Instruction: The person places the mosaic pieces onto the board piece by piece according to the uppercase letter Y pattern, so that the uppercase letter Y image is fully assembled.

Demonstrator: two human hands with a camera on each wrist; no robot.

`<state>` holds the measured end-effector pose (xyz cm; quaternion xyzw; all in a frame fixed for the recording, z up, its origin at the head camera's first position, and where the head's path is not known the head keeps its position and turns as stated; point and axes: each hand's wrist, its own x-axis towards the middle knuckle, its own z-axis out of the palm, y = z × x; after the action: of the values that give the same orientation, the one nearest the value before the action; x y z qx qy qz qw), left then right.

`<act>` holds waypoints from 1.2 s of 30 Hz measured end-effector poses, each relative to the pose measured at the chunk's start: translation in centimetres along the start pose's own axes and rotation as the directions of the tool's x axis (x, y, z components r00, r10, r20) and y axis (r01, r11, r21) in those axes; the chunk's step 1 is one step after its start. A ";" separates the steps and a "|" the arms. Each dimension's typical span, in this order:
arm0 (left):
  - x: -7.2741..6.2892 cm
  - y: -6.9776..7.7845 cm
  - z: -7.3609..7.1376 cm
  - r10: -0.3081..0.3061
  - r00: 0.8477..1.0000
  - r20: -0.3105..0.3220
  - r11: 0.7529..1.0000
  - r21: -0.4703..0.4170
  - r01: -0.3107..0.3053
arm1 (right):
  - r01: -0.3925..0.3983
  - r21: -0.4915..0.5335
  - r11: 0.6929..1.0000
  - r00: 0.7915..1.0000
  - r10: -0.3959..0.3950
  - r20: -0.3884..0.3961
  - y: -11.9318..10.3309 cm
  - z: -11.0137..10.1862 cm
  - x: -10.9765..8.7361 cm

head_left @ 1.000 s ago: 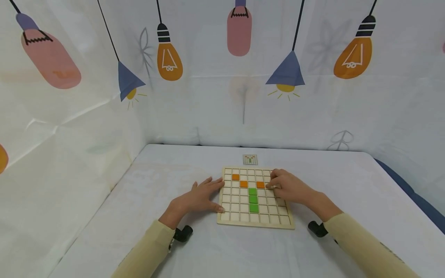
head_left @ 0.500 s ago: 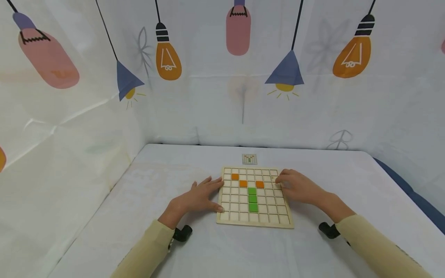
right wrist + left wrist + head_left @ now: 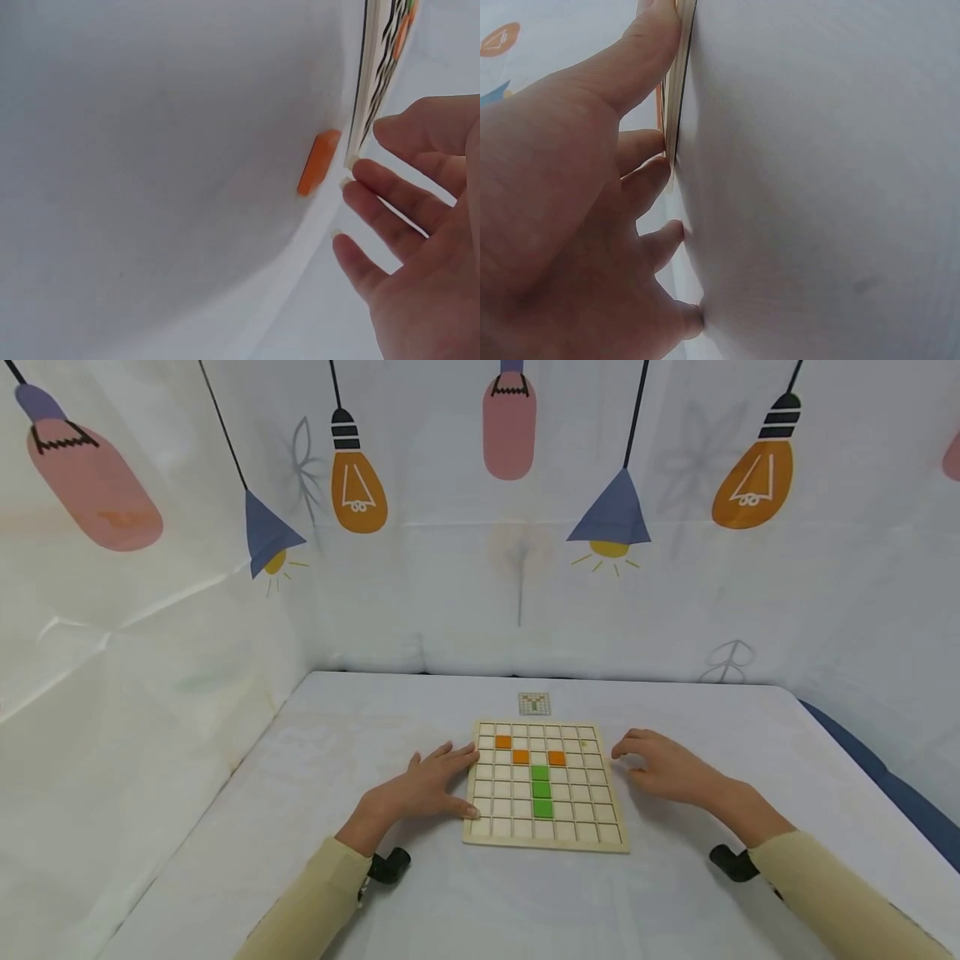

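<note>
A square wooden grid board [image 3: 546, 847] lies on the white table, with several orange tiles [image 3: 557, 758] and a column of green tiles [image 3: 542, 789] in its cells. My left hand [image 3: 420, 789] rests at the board's left edge, fingers spread; its thumb [image 3: 649, 52] touches the edge in the left wrist view. Just off the right edge hovers my right hand [image 3: 671, 767], fingers loosely bent and apart, holding nothing. Below its fingertips, the right wrist view shows a loose orange tile [image 3: 319, 163] on the table; in the head view the hand hides it.
A small card [image 3: 534, 703] with a printed grid pattern lies behind the board. White sheeting [image 3: 450, 593] with lamp drawings surrounds the table's back and left side. Each wrist wears a black camera [image 3: 390, 866]. Dark blue fabric [image 3: 885, 777] shows past the right table edge.
My right hand has moved right, from over the board's upper right cells to beyond its edge. The left hand has stayed on the left edge. The visible tiles keep their cells.
</note>
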<state>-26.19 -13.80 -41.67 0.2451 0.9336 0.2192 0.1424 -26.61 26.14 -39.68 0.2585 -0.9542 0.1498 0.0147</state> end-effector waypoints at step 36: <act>0.0 -0.2 0.2 -0.001 1.000 -0.002 1.000 -0.003 0.001 | 0.041 -0.036 0.999 0.999 -0.042 -0.030 1.7 0.8 -2.0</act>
<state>-26.17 -13.89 -41.98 0.2443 0.9335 0.2208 0.1418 -25.68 28.25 -41.16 0.2757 -0.9508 0.1367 0.0371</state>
